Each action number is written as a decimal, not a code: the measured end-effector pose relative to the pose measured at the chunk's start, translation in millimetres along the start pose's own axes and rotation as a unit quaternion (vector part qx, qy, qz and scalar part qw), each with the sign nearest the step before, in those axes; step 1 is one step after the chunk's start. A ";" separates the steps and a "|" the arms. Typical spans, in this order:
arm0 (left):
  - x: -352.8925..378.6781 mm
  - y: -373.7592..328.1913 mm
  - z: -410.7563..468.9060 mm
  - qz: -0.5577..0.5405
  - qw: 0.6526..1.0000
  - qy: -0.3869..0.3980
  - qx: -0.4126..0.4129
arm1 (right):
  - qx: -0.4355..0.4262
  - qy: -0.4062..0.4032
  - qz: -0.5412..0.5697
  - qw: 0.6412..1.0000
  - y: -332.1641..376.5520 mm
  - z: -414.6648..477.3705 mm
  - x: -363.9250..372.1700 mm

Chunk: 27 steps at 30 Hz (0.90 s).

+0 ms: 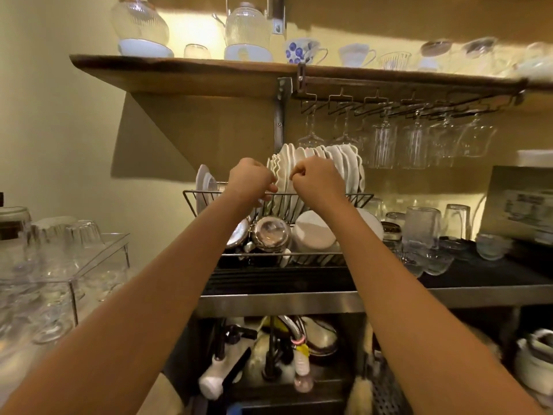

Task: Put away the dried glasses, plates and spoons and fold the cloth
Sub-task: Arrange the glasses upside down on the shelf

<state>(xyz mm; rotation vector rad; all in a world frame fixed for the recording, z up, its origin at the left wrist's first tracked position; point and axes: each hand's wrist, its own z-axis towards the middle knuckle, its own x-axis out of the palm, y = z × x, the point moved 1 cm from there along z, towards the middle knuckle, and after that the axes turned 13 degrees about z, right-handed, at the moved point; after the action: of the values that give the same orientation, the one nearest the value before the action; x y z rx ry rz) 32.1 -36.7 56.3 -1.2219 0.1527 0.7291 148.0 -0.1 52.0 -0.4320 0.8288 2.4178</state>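
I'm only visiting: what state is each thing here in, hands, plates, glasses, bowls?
White plates: standing on edge in the dish rack.
Left hand: curled at the plates' rims, grip hidden.
Right hand: curled there too, grip hidden.
Stemmed glasses: hanging upside down under the shelf.
Metal bowl: tipped on its side, lower tier.
White bowl: tipped on its side too.
Blue-patterned cup: upright on the shelf.

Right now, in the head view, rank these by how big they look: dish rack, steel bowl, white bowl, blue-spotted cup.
1. dish rack
2. white bowl and steel bowl: about alike, so not ranked
3. blue-spotted cup, though it stands farther off on the shelf, so its true size is unsure
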 end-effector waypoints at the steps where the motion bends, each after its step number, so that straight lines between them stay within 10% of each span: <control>1: 3.3 -2.8 -4.0 -0.002 1.000 -0.003 0.000 | 0.003 -0.006 0.006 1.000 -3.4 -3.4 -4.4; 27: 203.5 -120.5 -111.9 -0.072 0.991 0.059 -0.091 | 0.055 0.044 0.160 0.985 -158.2 -83.4 -206.5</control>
<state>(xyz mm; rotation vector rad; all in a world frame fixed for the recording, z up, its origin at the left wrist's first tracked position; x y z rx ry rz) 288.4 -67.8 14.2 -1.4358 0.0942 0.5535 416.2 -28.7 9.0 -0.3892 1.1393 2.6426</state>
